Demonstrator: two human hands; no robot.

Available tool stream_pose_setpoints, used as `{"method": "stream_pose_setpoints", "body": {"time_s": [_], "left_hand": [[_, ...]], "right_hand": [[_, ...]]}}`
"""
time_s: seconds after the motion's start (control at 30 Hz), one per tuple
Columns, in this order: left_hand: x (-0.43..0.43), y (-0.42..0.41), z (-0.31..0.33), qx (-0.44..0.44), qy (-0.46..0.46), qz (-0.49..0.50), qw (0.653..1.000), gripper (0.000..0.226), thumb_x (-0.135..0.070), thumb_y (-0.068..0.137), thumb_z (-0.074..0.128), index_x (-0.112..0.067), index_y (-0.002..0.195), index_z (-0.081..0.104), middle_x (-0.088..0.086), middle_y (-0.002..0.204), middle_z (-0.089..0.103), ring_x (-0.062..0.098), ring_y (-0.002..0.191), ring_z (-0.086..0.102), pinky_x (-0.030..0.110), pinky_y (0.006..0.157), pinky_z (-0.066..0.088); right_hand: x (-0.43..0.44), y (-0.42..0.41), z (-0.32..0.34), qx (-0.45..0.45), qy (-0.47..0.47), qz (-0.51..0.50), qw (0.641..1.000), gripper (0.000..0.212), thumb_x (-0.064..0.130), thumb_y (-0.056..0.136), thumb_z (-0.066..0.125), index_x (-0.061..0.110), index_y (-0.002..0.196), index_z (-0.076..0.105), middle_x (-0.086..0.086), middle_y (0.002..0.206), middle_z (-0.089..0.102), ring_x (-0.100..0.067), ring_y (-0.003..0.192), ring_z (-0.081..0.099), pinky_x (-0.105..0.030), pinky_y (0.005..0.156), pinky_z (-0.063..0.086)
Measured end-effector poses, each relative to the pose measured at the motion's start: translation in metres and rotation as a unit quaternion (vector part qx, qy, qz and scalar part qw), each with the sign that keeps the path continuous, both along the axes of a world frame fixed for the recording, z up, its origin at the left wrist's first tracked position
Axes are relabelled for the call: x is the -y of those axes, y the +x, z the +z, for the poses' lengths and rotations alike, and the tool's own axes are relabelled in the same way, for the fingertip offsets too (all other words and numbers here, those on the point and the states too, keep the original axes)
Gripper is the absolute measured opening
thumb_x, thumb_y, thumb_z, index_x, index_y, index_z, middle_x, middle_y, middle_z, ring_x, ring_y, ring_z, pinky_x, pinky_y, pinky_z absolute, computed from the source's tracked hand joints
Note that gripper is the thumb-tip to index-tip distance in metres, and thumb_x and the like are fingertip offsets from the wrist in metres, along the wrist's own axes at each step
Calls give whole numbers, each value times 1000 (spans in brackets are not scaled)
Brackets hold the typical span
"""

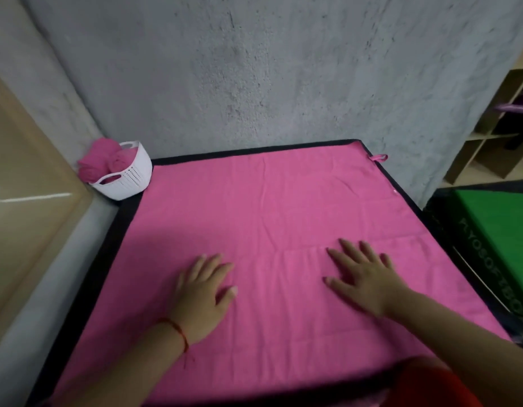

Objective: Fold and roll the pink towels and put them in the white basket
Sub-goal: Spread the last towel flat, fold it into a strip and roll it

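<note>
A large pink towel point(269, 212) lies spread flat over a black table, covering almost all of it. Its hanging loop point(379, 158) sticks out at the far right corner. My left hand point(203, 292) rests palm down on the towel near the front left, fingers straight. My right hand point(363, 274) lies flat on it to the right, fingers spread. The white basket point(128, 179) stands at the far left corner, tilted against the wall. Two rolled pink towels point(103, 163) sit in it.
The black table edge point(113, 239) shows around the towel. A rough grey wall point(254, 77) rises right behind the table. A green mat point(495, 227) with a dark border lies to the right, below wooden shelving point(501, 127). A beige panel point(22, 183) stands on the left.
</note>
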State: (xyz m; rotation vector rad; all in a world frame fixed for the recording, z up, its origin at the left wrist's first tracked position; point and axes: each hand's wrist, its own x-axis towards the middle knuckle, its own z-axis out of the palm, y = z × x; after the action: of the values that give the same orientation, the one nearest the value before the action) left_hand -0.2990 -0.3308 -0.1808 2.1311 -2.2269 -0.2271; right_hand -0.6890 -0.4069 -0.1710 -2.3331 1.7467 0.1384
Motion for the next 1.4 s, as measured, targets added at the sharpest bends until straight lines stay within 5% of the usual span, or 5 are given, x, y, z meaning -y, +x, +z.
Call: {"method": "stream_pose_setpoints", "body": {"time_s": [0.33, 0.67, 0.97, 1.13, 1.4], "left_hand": [[-40, 29, -21, 28, -16, 126, 991, 72, -71, 99, 18, -44, 164, 4, -14, 173, 3, 23, 160, 0, 57, 125, 10], [-76, 45, -10, -66, -156, 139, 976, 53, -23, 74, 43, -26, 119, 73, 1, 126, 65, 33, 116, 58, 51, 100, 48], [-142, 23, -21, -57, -159, 67, 983, 35, -35, 87, 48, -29, 115, 70, -7, 118, 66, 25, 105, 57, 43, 92, 53], [-149, 33, -26, -182, -145, 91, 968, 37, -25, 86, 52, -24, 114, 75, -6, 120, 67, 22, 116, 59, 42, 105, 50], [-224, 64, -47, -156, -322, 323, 876, 21, -30, 92, 68, -18, 109, 72, 8, 120, 66, 36, 111, 58, 47, 99, 47]], "right_hand": [[-26, -21, -23, 2, -74, -21, 997, 88, 94, 82, 0, 57, 161, -12, 15, 174, -16, -22, 162, -12, -61, 127, 4], [-27, -15, -20, -67, -68, -32, 995, 83, 85, 89, -2, 50, 164, -8, 11, 177, -7, -28, 163, 0, -62, 124, 16], [-86, 95, 8, -34, -76, 16, 996, 58, 54, 102, 40, 44, 157, 29, 0, 166, 33, -37, 146, 36, -64, 112, 39], [-124, 147, -9, -59, 82, 29, 994, 109, 105, 73, 19, 52, 160, -19, 4, 170, -32, -45, 156, -27, -82, 113, -9], [-121, 147, -7, -74, 107, 16, 991, 110, 106, 72, 19, 52, 158, -25, 6, 168, -38, -43, 155, -31, -82, 114, -9]]}}
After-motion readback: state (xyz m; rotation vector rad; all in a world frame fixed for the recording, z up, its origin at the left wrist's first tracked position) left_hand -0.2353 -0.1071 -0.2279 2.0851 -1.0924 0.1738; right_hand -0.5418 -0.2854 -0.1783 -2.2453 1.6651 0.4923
